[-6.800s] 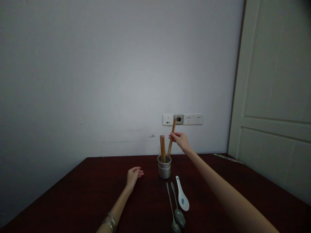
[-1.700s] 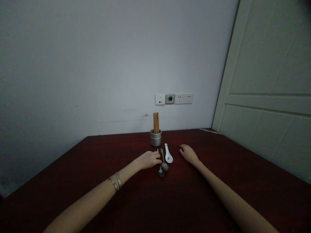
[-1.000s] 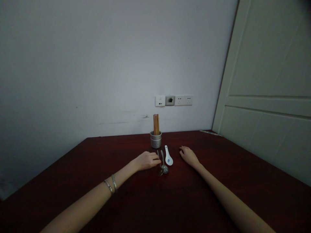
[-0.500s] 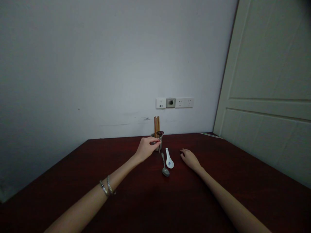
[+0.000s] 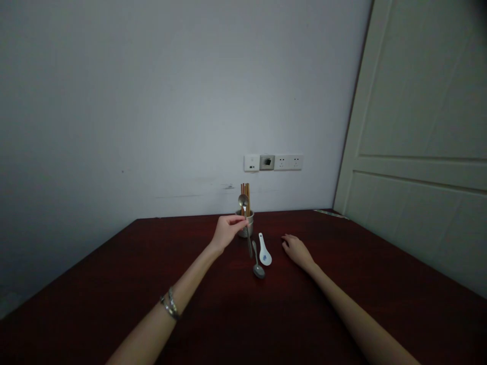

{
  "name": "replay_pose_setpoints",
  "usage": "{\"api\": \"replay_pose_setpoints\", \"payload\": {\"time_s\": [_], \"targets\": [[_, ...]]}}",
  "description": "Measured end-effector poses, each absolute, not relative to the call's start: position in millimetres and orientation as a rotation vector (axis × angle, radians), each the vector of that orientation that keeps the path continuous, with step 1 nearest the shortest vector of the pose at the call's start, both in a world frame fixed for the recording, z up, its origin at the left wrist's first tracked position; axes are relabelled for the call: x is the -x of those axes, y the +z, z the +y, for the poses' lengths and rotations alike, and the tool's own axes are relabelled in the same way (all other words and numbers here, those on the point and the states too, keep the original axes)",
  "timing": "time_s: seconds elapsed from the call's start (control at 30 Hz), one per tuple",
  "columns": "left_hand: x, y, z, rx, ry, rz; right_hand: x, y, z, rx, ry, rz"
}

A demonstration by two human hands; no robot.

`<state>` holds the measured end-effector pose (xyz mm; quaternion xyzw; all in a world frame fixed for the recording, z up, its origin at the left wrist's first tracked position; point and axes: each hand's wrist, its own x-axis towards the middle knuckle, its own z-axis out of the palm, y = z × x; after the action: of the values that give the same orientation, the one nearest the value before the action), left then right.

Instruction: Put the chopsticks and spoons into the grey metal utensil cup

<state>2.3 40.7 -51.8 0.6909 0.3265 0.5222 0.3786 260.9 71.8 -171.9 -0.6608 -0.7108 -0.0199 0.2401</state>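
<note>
Between the thumb and fingers of my left hand (image 5: pixel 227 232) is a metal spoon (image 5: pixel 249 239), tilted with its bowl up and its handle pointing down. Behind it stands a metal utensil holder (image 5: pixel 249 227) with several wooden chopsticks (image 5: pixel 247 192) upright in it. A second metal spoon (image 5: pixel 259 271) lies on the table, its bowl towards me. Beside that one rests a white ceramic soup spoon (image 5: pixel 265 257) with a blue mark in its bowl. My right hand (image 5: pixel 297 250) lies flat on the table to the right of the spoons, holding nothing.
The dark red wooden table (image 5: pixel 213 319) reaches back to a pale wall (image 5: pixel 182 101). Sockets and switches (image 5: pixel 288 162) are set in the wall above the holder. A light panelled door (image 5: pixel 418 126) stands on the right.
My left hand has turned the metal spoon: its bowl has shifted up and left and now faces me, its handle slanting lower. My right hand stays in place.
</note>
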Motion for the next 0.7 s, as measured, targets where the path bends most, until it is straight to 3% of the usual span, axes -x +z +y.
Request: {"api": "replay_pose_setpoints", "payload": {"time_s": [0.5,0.7], "targets": [[-1,-57,33,-1.653,1.286,0.868,-269,-179,78,1.758,-0.024,-1.957],[0,-58,33,-1.723,1.268,0.846,-244,-131,63,1.457,0.145,-1.679]]}}
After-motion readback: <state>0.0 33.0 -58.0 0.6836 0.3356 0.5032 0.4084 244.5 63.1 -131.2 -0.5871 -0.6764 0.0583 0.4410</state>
